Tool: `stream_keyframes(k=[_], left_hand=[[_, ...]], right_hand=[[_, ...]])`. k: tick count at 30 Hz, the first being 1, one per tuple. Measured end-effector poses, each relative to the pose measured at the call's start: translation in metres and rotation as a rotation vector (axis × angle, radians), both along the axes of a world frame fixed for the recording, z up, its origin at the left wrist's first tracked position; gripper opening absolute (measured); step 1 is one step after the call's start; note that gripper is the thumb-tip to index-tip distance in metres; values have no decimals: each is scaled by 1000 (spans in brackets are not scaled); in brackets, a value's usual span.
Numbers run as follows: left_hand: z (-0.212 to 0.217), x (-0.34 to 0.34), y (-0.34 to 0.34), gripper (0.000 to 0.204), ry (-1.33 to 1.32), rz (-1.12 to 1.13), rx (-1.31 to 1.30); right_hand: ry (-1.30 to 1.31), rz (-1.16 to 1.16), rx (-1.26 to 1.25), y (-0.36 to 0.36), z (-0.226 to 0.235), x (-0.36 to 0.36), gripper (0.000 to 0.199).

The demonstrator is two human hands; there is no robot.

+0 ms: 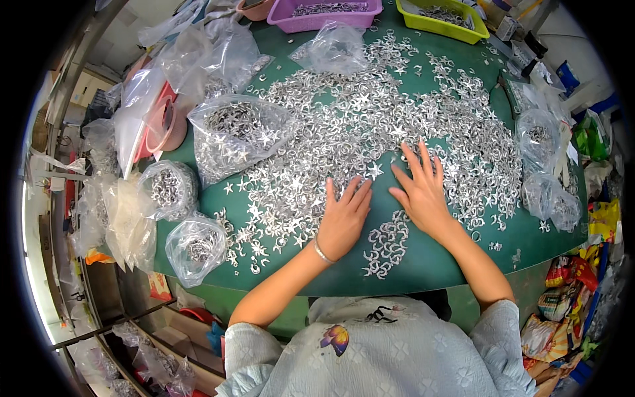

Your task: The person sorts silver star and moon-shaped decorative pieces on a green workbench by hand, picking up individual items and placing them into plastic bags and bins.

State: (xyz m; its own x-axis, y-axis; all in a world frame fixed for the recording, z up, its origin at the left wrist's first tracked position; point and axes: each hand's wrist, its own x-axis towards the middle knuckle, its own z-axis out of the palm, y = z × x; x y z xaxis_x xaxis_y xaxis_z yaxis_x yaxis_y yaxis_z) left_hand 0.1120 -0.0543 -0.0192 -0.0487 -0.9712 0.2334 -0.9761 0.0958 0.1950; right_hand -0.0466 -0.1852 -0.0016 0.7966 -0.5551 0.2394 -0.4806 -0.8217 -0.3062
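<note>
A wide heap of small silver metal pieces (317, 145), crescents and stars, covers the green table (423, 268). My left hand (345, 217) rests at the near edge of the heap, fingers stretched out over the pieces and holding nothing I can see. Farther right, my right hand (422, 198) lies with its fingers spread, their tips touching the heap. A single silver star (375, 171) lies between the two hands. Close to me, below the hands, a small separate group of silver crescents (385, 246) sits on the green surface.
Clear bags (239, 132) of silver pieces stand at the left, near a pink bin (167, 127). A purple tray (324, 21) and a yellow-green tray (444, 26) hold pieces at the far edge. More bags (539, 140) line the right side.
</note>
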Motion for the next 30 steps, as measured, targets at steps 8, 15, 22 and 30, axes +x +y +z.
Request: stream_keyframes(k=[8,15,22,30], left_hand=[[11,-7,9,36,107,-25,33],[9,11,23,41,-160,130,57],[7,-3,7,48,-35,44,19],[0,18,-1,52,-223,135,35]], right_hand=[[-24,-71,-45,-5,-12,8,41],[168,-88,6,16,9,-38,44],[168,154,201,37,37,-35,46],[85,80,5,2,-5,1,44]])
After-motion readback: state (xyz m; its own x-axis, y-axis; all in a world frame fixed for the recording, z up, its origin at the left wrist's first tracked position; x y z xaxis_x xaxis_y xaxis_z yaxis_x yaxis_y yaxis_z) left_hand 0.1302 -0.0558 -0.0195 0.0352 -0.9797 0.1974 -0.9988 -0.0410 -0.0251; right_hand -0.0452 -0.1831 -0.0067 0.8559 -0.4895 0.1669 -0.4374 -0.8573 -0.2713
